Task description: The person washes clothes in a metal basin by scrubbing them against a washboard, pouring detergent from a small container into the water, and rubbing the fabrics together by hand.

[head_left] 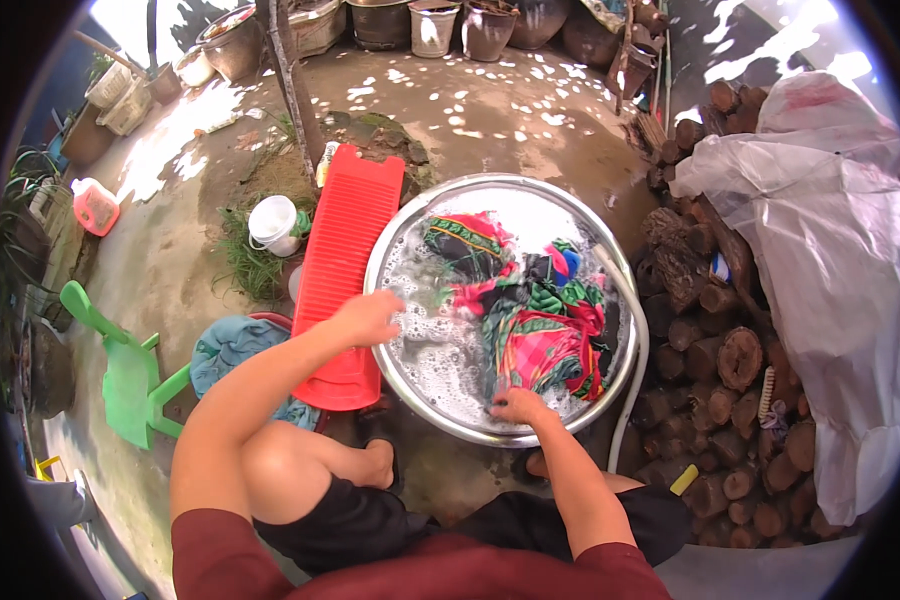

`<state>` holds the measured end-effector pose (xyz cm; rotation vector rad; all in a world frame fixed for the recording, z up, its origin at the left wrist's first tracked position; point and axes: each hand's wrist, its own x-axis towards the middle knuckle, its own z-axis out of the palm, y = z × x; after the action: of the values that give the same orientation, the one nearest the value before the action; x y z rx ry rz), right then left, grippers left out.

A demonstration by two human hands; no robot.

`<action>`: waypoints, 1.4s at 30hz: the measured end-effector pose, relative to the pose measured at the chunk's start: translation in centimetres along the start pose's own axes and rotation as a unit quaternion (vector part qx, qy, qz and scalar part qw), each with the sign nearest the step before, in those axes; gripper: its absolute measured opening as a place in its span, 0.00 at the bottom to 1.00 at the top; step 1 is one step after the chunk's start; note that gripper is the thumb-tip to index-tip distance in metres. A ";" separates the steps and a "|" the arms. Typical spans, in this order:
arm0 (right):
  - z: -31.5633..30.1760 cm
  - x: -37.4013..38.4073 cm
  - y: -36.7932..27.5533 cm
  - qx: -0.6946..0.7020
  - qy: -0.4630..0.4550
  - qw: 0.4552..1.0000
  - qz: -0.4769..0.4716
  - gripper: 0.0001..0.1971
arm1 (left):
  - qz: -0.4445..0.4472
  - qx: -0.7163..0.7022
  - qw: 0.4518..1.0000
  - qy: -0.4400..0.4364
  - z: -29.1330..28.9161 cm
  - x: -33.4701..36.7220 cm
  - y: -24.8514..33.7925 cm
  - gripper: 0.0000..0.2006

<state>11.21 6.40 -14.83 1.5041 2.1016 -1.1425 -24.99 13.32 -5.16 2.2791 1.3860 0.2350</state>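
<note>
A wide metal basin point(395, 395) of sudsy water stands in front of me. Colourful patterned cloth point(545, 350), pink, green and black, lies wet in its middle and right side. At the near rim, my right hand point(518, 405) is closed on the lower edge of this cloth. My left hand point(368, 318) is over the basin's left rim, close to the foam, its fingers smeared by motion; no cloth shows in it. Beside the basin on the left leans a red ridged washboard point(345, 230), partly behind my left forearm. A pale hose point(630, 310) hangs over the right rim into the water.
Left of the washboard are a white bucket point(272, 222), a tub with blue-grey cloth point(232, 352) and a green plastic chair point(130, 380). Stacked logs point(705, 370) under a whitish sheet point(820, 250) line the right. Several plant pots point(433, 28) stand at the back.
</note>
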 end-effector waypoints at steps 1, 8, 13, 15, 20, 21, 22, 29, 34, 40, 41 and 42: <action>-0.1 -0.6 0.6 -0.004 -0.041 0.999 0.000 0.21 | -0.006 0.026 0.994 -0.105 0.7 2.1 2.8 0.18; -2.8 -1.8 -2.8 0.137 0.345 0.927 -0.064 0.19 | 0.081 0.045 0.993 0.070 11.3 8.7 7.2 0.38; -0.7 -2.3 2.1 -0.122 0.201 0.972 0.024 0.32 | -0.027 0.178 0.973 -0.146 16.1 4.7 9.5 0.33; 0.8 -1.8 5.1 -0.150 0.202 0.966 0.051 0.28 | -0.032 0.171 0.964 -0.200 18.4 2.9 8.0 0.29; -3.8 0.8 0.9 -0.088 0.211 0.963 0.146 0.13 | -0.197 -0.089 0.946 -0.239 13.8 3.3 7.6 0.20; -4.5 1.5 -0.1 -0.069 0.272 0.954 0.103 0.13 | -0.183 -0.092 0.974 -0.095 14.4 3.0 7.5 0.21; -4.7 1.9 -0.9 -0.049 0.331 0.940 0.061 0.15 | -0.165 -0.093 0.981 0.051 14.9 2.6 7.7 0.23; -0.9 0.3 -1.8 -0.199 0.278 0.932 -0.117 0.22 | -0.029 0.018 0.969 -0.243 19.2 0.7 11.1 0.26; -2.9 -2.8 1.9 -0.150 0.278 0.946 0.070 0.15 | -0.211 -0.198 0.957 -0.031 18.2 1.8 8.8 0.27; -1.8 -6.2 4.9 0.578 0.099 0.782 0.212 0.18 | -0.256 0.099 0.961 0.043 19.5 2.5 11.9 0.25; -0.9 -5.9 3.1 0.613 0.057 0.769 0.172 0.23 | -0.270 -0.111 0.956 0.018 22.3 3.1 9.5 0.24; -0.2 -5.8 1.6 0.648 0.018 0.749 0.136 0.28 | -0.264 -0.319 0.910 -0.009 23.9 3.4 8.2 0.22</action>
<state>14.98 3.03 -11.63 2.1509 0.7931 -2.6548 -7.95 6.06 -22.72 1.3265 1.5668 0.4108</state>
